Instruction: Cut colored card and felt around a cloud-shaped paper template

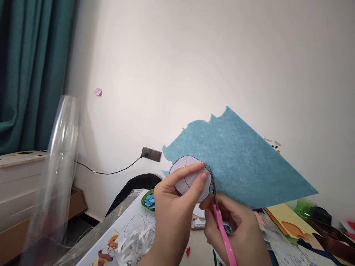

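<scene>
Gripping pink scissors [225, 236] in curled right fingers [205, 202], blades beside cutout's right edge. Pinching cutout [191, 180], white, black-outlined, wavy-edged, between closed left fingers [187, 173], over felt [235, 162], blue, ragged at upper left. Blocking view of table [200, 245] and wall with hands and felt. Beyond, paper shreds [137, 240], then green bowl [142, 201] of blue scraps [149, 201]. Farther, outlet [151, 154] with plugged-in cable [111, 173] on wall [166, 55].

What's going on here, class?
The left hand pinches a white paper shape against a blue sheet. The right hand holds pink scissors, their blades right beside the shape's edge. The sheet's upper left edge is ragged. Below, white paper strips lie near a green dish of blue scraps.
</scene>
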Available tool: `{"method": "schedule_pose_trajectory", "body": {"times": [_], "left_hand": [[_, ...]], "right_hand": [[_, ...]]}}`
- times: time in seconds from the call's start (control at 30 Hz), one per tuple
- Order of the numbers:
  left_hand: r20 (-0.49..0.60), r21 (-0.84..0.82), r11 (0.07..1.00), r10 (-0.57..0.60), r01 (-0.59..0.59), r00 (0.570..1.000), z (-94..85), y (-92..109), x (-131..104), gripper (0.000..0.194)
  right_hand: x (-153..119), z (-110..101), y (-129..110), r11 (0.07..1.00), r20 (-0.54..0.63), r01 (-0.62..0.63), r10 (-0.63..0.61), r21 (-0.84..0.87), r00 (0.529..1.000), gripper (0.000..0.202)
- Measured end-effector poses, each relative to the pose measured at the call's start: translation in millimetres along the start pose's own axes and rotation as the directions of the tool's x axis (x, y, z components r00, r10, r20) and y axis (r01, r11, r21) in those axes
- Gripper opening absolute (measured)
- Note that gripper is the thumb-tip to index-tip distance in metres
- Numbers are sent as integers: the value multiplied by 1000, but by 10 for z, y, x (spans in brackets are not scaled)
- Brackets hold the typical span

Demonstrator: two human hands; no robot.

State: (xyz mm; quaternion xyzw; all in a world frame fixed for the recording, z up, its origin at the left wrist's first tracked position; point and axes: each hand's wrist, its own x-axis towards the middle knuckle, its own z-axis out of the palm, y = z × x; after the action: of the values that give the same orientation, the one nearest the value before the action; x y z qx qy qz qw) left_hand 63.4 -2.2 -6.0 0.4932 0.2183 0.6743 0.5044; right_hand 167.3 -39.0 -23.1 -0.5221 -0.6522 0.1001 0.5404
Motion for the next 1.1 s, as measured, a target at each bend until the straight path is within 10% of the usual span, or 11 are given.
{"method": "schedule_pose_trajectory", "body": {"times": [0.23, 1.1], "left_hand": [[32, -20, 999, -32, 33, 999, -21, 59, -13, 13], [-60, 39, 999, 9, -6, 998, 32, 107, -30, 17]], "right_hand": [[-13, -28, -16, 980, 114, -132, 115, 152, 987, 3], [-26, 21, -108, 974, -27, -122, 130, 190, 991, 7]]}}
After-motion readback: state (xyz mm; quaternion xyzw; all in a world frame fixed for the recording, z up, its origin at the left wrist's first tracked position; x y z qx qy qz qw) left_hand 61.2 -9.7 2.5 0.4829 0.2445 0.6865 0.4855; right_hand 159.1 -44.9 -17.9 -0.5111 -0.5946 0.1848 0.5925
